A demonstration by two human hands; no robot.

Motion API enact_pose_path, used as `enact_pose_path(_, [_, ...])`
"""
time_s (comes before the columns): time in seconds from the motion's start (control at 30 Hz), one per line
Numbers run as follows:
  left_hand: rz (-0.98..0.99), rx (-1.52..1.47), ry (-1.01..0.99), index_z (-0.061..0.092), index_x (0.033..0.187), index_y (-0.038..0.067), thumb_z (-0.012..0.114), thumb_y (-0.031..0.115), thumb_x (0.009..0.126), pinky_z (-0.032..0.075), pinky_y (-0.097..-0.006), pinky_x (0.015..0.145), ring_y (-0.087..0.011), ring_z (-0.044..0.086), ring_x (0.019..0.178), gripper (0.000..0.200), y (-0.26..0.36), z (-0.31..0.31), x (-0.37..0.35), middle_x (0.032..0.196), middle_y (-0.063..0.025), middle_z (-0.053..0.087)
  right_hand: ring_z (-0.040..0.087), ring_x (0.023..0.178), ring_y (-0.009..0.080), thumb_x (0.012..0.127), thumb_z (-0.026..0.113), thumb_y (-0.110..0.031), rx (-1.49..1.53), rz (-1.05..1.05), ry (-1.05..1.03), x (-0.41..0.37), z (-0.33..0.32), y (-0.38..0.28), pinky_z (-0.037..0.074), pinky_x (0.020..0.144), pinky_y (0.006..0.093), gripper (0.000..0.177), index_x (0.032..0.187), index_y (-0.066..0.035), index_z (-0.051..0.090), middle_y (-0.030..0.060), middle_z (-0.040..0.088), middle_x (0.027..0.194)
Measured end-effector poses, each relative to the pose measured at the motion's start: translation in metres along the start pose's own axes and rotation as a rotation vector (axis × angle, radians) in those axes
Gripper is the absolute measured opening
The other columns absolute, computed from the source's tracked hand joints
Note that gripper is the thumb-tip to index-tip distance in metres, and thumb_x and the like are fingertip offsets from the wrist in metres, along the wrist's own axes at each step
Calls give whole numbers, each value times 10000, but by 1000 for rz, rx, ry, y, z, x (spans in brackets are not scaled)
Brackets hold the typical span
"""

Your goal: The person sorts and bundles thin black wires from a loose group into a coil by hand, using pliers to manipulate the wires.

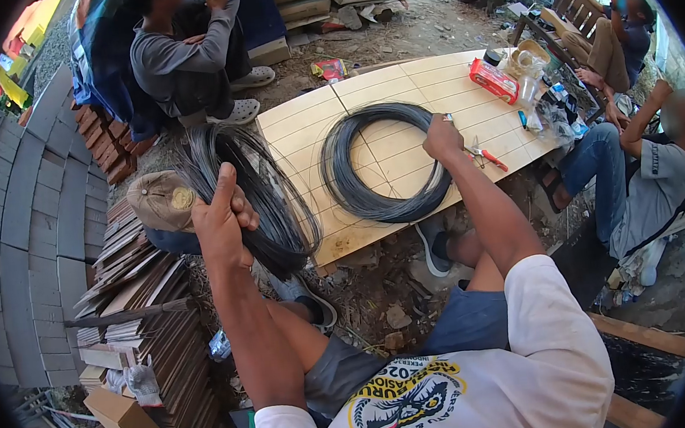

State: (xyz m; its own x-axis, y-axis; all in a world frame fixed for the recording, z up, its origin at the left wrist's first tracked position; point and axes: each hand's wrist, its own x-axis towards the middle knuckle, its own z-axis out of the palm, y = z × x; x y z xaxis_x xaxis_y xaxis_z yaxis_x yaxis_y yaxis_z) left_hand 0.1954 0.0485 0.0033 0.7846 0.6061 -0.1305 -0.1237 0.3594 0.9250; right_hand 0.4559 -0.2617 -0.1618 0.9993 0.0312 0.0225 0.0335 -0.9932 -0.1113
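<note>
My left hand [228, 212] is closed at a loose bundle of dark wire [274, 220], thumb pointing up and fingers curled against the strands. The bundle leans over the left end of a pale wooden board [397, 87]. On that board lies a round coil of dark wire [339, 169], and my right hand [443, 138] grips its upper right side. Just right of this hand rests a cutting tool with red handles [493, 160]. A brown cap [163, 199] sits beside my left wrist.
Stacked tiles or thin boards [134, 301] stand to my left, near grey blocks [32, 208] and bricks [104, 141]. A red packet [494, 81] and plastic bags [558, 113] lie at the board's right end. Several people sit around, one [190, 56] close beyond the board.
</note>
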Motion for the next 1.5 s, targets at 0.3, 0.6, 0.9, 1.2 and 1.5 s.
enact_pose_path(0.3, [-16,9,-31,497,813,105,693,220,932,361,-225,382,-49,445,427,257,-3,-9,5,579,36,475,679,996,375,803,649,-217,521,61,-359,3,-27,-14,522,866,451,401,1029,115,636,296,682,986])
enact_pose_path(0.6, [-63,51,-57,524,844,88,685,241,939,380,-238,402,-51,454,445,241,-1,-14,3,593,36,476,664,700,232,879,703,-321,660,-109,-292,12,-7,-19,527,644,373,370,956,39,669,160,668,809])
enact_pose_path(0.9, [-80,158,1,612,885,18,667,264,949,500,-259,490,-111,606,582,260,-15,9,6,755,-55,657,583,581,179,890,692,-407,1132,-507,-392,-115,-101,-142,489,598,357,432,944,17,626,92,604,682])
enact_pose_path(1.2, [-183,121,11,593,912,42,667,414,934,532,-278,581,-145,635,672,380,-32,-6,7,840,-66,660,681,745,402,971,435,-568,839,-724,-255,-183,-110,-190,534,655,485,648,1084,65,516,251,669,803])
enact_pose_path(1.5, [-324,52,51,633,854,43,767,295,863,501,-267,549,-145,609,621,286,-50,-3,14,794,-43,629,658,862,358,942,366,-677,586,-991,-113,-210,-104,-190,528,717,435,880,1221,144,517,242,643,999])
